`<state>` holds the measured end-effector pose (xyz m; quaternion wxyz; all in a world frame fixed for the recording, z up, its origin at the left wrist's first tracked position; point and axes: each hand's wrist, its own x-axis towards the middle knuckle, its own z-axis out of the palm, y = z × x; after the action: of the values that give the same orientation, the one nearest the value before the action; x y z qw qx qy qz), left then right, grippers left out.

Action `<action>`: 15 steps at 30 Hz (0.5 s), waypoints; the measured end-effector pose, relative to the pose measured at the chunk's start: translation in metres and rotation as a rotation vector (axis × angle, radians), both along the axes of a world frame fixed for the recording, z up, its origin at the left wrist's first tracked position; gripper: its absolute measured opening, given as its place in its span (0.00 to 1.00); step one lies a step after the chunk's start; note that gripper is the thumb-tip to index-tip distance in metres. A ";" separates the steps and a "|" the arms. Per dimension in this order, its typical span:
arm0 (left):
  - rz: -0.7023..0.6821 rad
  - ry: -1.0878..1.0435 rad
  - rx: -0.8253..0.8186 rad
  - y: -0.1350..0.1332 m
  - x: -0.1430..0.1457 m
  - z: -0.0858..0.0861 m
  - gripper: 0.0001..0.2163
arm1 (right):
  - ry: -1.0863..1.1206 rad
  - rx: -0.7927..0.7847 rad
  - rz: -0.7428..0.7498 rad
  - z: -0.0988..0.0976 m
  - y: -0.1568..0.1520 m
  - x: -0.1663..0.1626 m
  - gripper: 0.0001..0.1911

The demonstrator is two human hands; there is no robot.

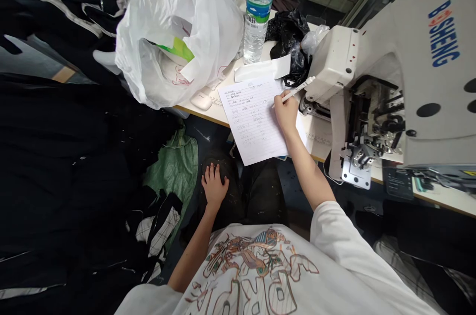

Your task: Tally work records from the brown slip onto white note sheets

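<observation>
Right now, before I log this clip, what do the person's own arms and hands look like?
Both are bare, with no gloves: the left hand and right hand come out of the short sleeves of a white T-shirt printed with a multicoloured line drawing.

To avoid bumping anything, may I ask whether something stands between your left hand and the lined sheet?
Nothing visible does: your left hand rests on your dark trouser leg, just below the lined sheet.

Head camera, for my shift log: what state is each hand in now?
Left hand: open, resting on dark trousers.
Right hand: closed, holding a white pen.
</observation>
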<state>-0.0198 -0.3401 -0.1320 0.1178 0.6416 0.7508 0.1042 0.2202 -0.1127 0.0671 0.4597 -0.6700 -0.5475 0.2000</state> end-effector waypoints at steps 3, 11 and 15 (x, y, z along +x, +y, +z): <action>-0.005 0.000 0.005 0.000 0.000 -0.001 0.27 | 0.090 0.016 0.004 -0.003 0.012 -0.001 0.16; -0.011 -0.007 0.020 0.000 -0.001 0.000 0.27 | 0.113 0.035 0.210 -0.006 0.034 -0.007 0.10; -0.013 -0.010 0.035 -0.001 -0.001 0.001 0.26 | 0.095 0.145 0.303 -0.002 0.023 -0.005 0.06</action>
<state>-0.0208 -0.3409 -0.1309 0.1109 0.6478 0.7441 0.1196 0.2155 -0.0895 0.0650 0.4968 -0.5347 -0.6329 0.2584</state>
